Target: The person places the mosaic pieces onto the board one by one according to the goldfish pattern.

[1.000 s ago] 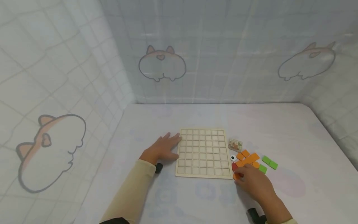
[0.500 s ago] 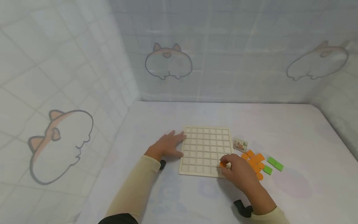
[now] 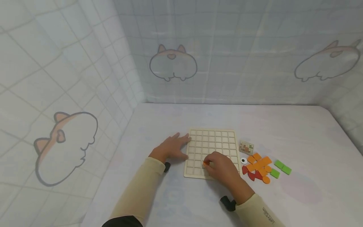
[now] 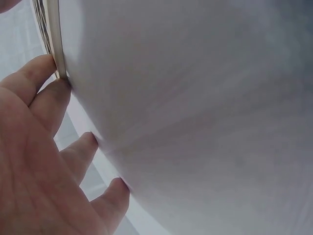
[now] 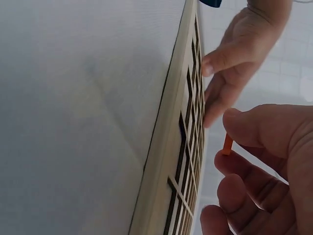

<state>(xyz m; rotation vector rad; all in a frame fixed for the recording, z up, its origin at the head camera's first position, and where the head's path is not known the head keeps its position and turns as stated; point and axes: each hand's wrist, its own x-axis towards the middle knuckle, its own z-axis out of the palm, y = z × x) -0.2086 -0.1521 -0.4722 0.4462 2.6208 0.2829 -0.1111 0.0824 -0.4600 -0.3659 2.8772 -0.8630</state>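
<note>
A square wooden grid board (image 3: 215, 137) lies on the table, its cells bare where I can see them. My left hand (image 3: 171, 149) rests spread at the board's left edge; in the left wrist view its fingertips touch the edge and the table. My right hand (image 3: 222, 167) is over the lower middle of the board. It pinches a small orange tile (image 5: 228, 144) between thumb and index finger, just above the cells. The tile's shape is mostly hidden by the fingers.
Right of the board lie several orange tiles (image 3: 262, 163), red tiles (image 3: 251, 176), green tiles (image 3: 275, 173) and a white eye piece (image 3: 244, 160). A small pattern card (image 3: 246, 147) sits above them. A patterned curtain (image 3: 227, 63) stands behind the table.
My right hand has picked up an orange tile from the pile and carried it left over the board. My left hand stays at the board's edge. The head view has shifted slightly.
</note>
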